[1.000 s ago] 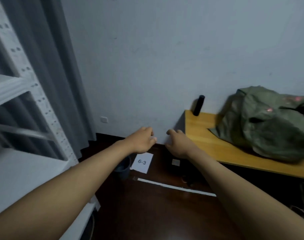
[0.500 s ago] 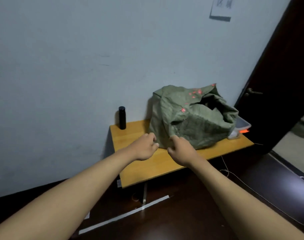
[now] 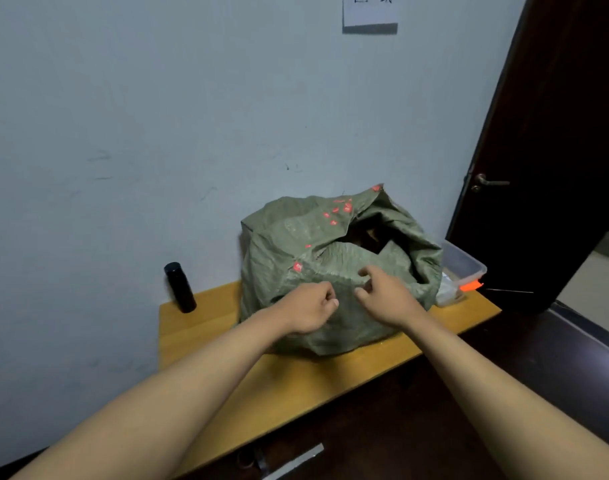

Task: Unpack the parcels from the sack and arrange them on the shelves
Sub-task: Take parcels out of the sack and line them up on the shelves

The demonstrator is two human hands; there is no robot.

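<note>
Both hands are hovering at the sack's [image 3: 331, 244] near side, left hand [image 3: 311, 308] fisted and holding nothing, right hand [image 3: 386, 296] with fingers loosely curled. The sack is sitting against the wall, leaving bare counter [image 3: 206, 327] toward the bottle [image 3: 180, 287].

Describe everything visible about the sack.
The sack is olive-green, woven-looking and crumpled, with red printed marks near its top. It sits slumped on the wooden table against the wall, its mouth open toward the upper right, with something brown and dark inside. The left hand and right hand are at its front; whether they grip the cloth is unclear.
</note>
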